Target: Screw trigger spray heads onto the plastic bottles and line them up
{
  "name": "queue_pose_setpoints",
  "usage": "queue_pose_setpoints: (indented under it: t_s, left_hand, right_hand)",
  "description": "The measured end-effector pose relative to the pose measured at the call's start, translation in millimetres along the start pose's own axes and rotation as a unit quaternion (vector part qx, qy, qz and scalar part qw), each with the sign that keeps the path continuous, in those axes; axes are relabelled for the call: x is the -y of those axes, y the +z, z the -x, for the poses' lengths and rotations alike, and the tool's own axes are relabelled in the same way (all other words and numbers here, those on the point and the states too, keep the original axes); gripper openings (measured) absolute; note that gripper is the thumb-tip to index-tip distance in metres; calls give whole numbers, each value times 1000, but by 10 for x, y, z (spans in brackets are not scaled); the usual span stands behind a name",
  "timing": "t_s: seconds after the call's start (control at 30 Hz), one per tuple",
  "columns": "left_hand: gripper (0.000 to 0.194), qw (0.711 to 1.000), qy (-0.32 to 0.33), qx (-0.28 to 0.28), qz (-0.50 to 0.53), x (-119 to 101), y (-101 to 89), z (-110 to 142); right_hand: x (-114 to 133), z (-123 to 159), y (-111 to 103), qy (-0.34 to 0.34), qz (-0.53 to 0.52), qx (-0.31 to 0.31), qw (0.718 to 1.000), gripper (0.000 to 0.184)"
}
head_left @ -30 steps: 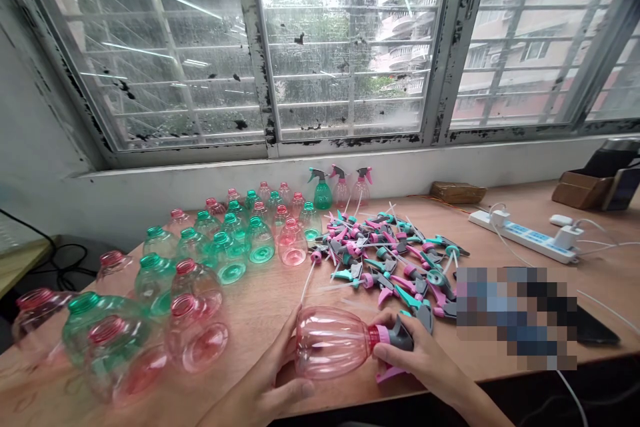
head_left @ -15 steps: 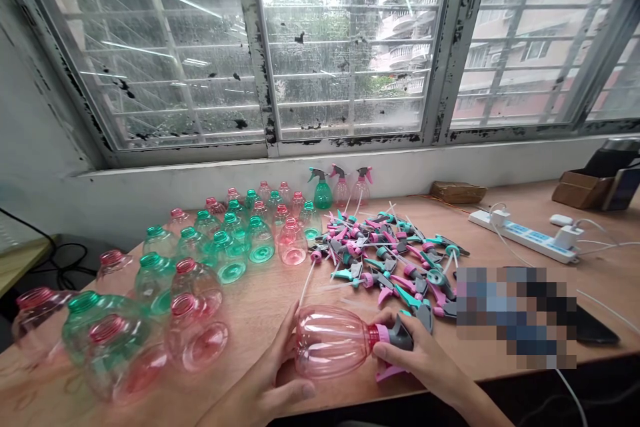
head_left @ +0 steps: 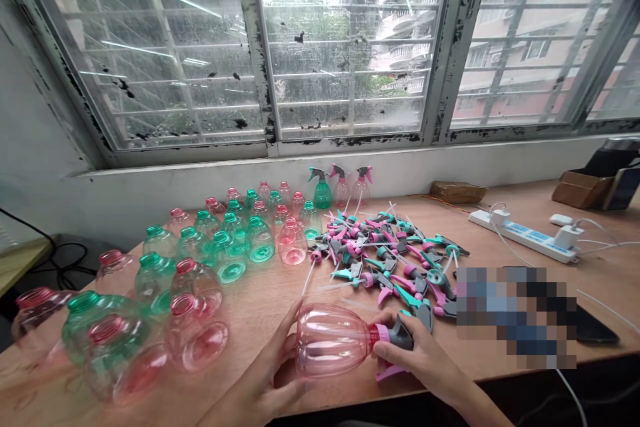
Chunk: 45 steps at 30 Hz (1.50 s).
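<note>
A pink clear plastic bottle (head_left: 330, 340) lies on its side near the table's front edge. My left hand (head_left: 273, 373) cups its base, fingers wrapped round it. My right hand (head_left: 417, 357) grips the grey and pink trigger sprayer head (head_left: 397, 337) sitting on the bottle's neck. Just beyond lies a pile of loose pink, teal and grey sprayer heads (head_left: 393, 257).
Many empty pink and green bottles (head_left: 200, 260) stand at the left. Three bottles with sprayers (head_left: 343, 188) stand by the wall under the window. A white power strip (head_left: 530, 235) with cables, a brown block (head_left: 457, 192) and boxes (head_left: 585, 188) sit at the right on the wooden table (head_left: 270, 293).
My left hand's fingers have shifted slightly round the bottle's base and the bottle has turned a little. The right hand stays on the sprayer head.
</note>
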<state>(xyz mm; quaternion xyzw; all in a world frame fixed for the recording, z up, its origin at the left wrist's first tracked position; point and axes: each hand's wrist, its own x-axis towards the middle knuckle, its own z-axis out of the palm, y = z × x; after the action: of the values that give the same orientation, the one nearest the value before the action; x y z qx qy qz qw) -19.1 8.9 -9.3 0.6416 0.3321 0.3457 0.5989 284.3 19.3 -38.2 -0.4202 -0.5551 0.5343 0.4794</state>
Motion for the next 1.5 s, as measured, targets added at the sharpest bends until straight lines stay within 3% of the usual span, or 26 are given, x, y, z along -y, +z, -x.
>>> queue_pose_setpoints:
  t_s: [0.17, 0.33, 0.53, 0.7, 0.8, 1.1, 1.27, 1.5]
  left_hand:
    - [101, 1000, -2, -7, 26, 29, -19, -3]
    - [92, 1000, -19, -11, -16, -20, -8, -1]
    - [85, 1000, 11, -9, -26, -3, 4, 7]
    - [99, 999, -18, -9, -29, -30, -20, 22]
    - [95, 998, -30, -11, -50, -72, -26, 24]
    - [89, 998, 5, -12, -57, 39, -27, 1]
    - [102, 1000, -8, -9, -15, 15, -21, 2]
    - [83, 999, -15, -8, -37, -98, 22, 0]
  right_hand:
    - [38, 0, 15, -11, 13, 3, 1000, 46]
    - [102, 1, 22, 7, 1, 16, 1000, 44]
    - [109, 9, 19, 7, 0, 6, 1000, 43]
    - [124, 9, 26, 12, -4, 11, 1000, 45]
    - [146, 11, 30, 20, -14, 15, 1000, 44]
    - [166, 14, 39, 18, -13, 7, 1000, 41]
    - [148, 8, 37, 7, -7, 6, 1000, 42]
    - [162, 11, 29, 14, -9, 8, 1000, 42]
